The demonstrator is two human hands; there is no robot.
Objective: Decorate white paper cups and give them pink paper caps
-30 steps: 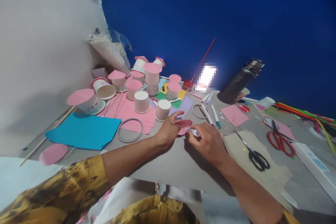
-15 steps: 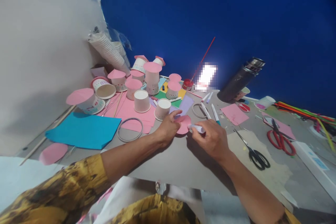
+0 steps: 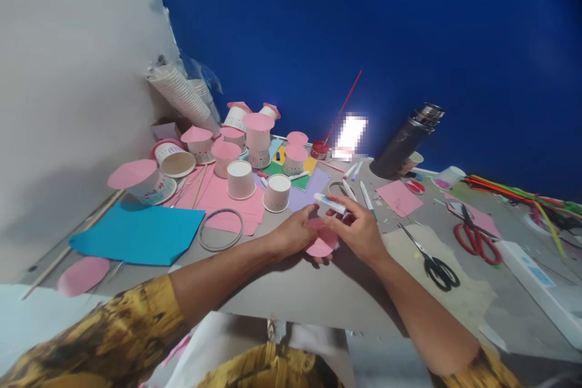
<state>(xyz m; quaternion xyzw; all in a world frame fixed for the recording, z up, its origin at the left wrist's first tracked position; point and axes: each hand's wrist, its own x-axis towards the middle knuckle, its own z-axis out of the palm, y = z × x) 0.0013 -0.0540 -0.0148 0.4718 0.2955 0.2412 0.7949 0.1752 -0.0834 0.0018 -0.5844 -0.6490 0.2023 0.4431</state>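
Note:
My left hand (image 3: 295, 233) grips a pink paper circle (image 3: 322, 244), its fingertips showing below the paper. The circle looks bent into a shallow cone. My right hand (image 3: 361, 230) holds a small white glue tube (image 3: 331, 203) with blue print, tilted above the paper. Its thumb and lower fingers touch the circle's right edge. Just beyond my left hand stands an upside-down white paper cup (image 3: 276, 193), and a second paper cup (image 3: 240, 180) sits behind it to the left.
Several paper cups with pink tops (image 3: 259, 139) crowd the back left. Blue paper (image 3: 136, 233) and a grey ring (image 3: 220, 230) lie at left. A dark flask (image 3: 407, 140) leans at the back. Black scissors (image 3: 439, 270) and red scissors (image 3: 476, 242) rest at right.
The glue tube has lifted off the paper and turned in my right hand. The circle has gone from flat to bent, and my right fingers have come onto it.

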